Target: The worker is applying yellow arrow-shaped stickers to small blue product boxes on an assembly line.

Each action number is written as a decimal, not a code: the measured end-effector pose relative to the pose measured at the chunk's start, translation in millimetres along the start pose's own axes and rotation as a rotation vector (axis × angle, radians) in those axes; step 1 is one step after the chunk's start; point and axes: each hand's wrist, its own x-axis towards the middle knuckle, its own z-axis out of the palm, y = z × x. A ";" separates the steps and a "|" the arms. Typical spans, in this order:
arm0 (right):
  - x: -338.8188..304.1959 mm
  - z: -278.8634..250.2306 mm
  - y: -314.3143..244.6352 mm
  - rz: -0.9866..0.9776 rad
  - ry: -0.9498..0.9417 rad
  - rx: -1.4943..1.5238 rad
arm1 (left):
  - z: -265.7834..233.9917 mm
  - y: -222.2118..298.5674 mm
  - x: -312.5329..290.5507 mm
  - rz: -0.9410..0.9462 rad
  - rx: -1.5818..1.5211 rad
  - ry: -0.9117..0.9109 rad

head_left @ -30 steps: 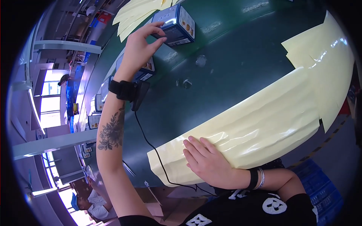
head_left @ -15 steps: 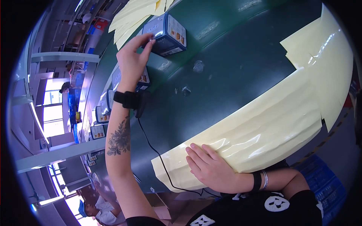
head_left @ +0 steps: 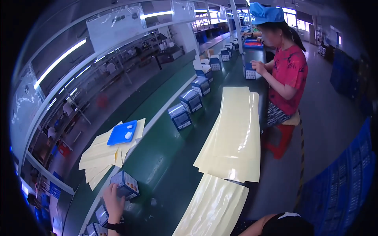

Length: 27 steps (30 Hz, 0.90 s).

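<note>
My left hand is at the lower left, a dark band on its wrist. Its fingertips touch the near left side of a dark blue box with small pictures on it, and thumb and fingers are apart. The box stands on the green conveyor belt. More blue boxes, such as one box, stand just behind my wrist. My right hand is out of the picture; only part of my right arm shows at the lower edge. Pale yellow sheets lie along the near side of the belt.
A row of blue boxes runs along the belt into the distance. Past the belt's edge, a blue tray sits on yellow sheets. A co-worker in a red shirt handles a box. Blue crates stand at right.
My view has swung up and along the line, so the co-worker and the box row now show. My left hand stays at the same box; my right hand, flat on the sheets before, has left the picture.
</note>
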 end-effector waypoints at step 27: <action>5.7 -18.4 0.7 -0.037 -0.081 0.051 | -161.0 207.6 -315.5 -0.932 -0.080 -0.181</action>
